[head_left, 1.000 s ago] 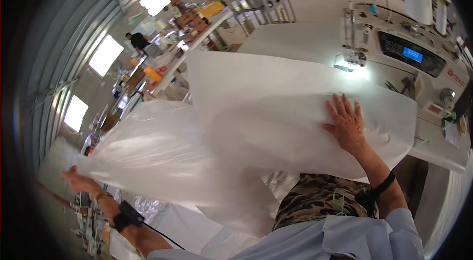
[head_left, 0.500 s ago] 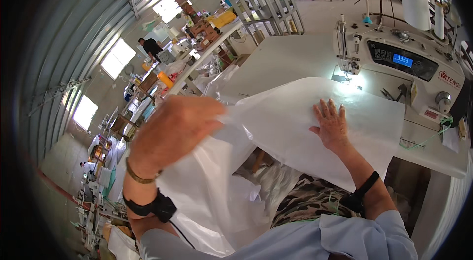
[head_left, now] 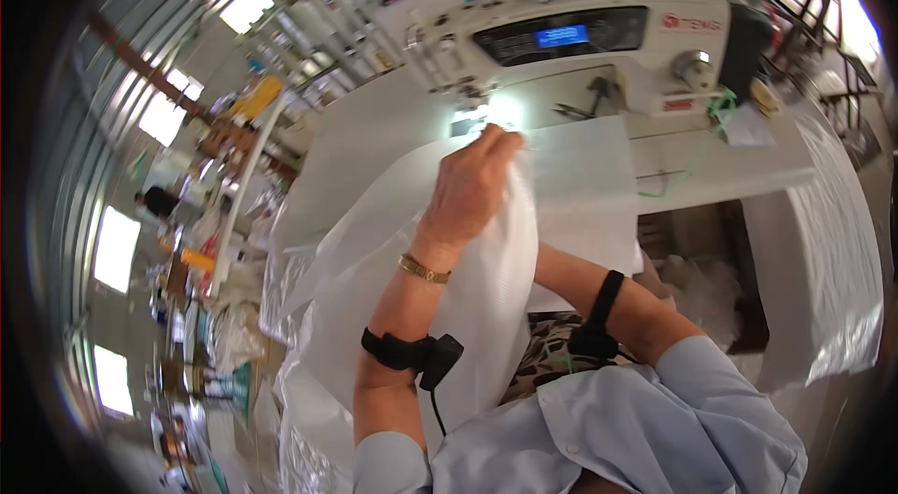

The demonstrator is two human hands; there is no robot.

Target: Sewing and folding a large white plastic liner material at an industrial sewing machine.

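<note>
My left hand (head_left: 468, 187) is closed in a pinch on a raised fold of a white plastic-like sheet (head_left: 374, 288), just in front of the lit needle area. My right forearm (head_left: 599, 293) reaches under or behind that fold, so the right hand and its fingers are hidden. The sheet spreads over the sewing table (head_left: 360, 124) and hangs down toward my lap. Beyond my left hand stands a white sewing machine (head_left: 645, 78) with a dark control panel and a blue lit display; its needle is too blurred to make out.
A dark tool, perhaps snips (head_left: 594, 101), lies on the machine bed. Green thread (head_left: 666, 185) trails over the table's front edge. Shiny white sheeting (head_left: 832, 260) hangs at the right. A cluttered bench (head_left: 248, 181) and a person (head_left: 159, 202) are off to the left.
My left hand has swung right and forward, bringing the sheet's fold to the needle area. My right hand, earlier flat on the sheet, is now hidden. The view has turned right.
</note>
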